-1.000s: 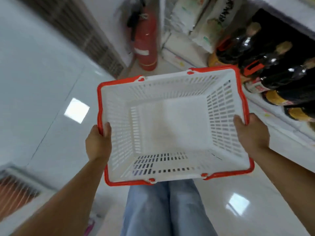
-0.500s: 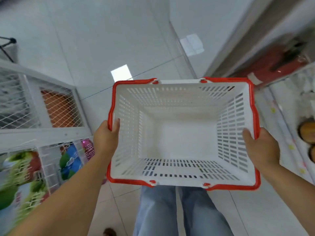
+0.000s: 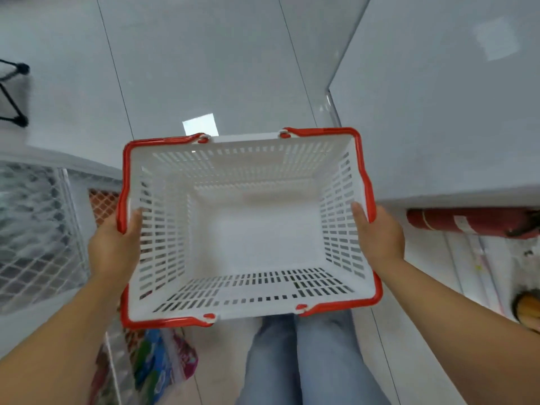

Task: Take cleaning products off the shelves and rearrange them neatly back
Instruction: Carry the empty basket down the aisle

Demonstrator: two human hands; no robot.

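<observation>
Cleaning products: none recognisable in view, location not shown. Wire rack (image 3: 35, 229) and coloured packets (image 3: 157, 363) at left, blurred. Left hand (image 3: 114, 247) grips the left rim of the shopping basket (image 3: 242, 139), thumb inside; basket holds nothing. Right hand (image 3: 380, 238) grips the right rim likewise. Fire extinguisher (image 3: 467, 222) far right. Risk: the basket hides the floor ahead, so it could clip the rack or the extinguisher.

Fingers of left hand (image 3: 112, 247) and right hand (image 3: 380, 238) behind basket (image 3: 242, 159) (thumbs alone visible); extinguisher (image 3: 467, 223) past right edge

Head-worn view, steeply downward, close.
</observation>
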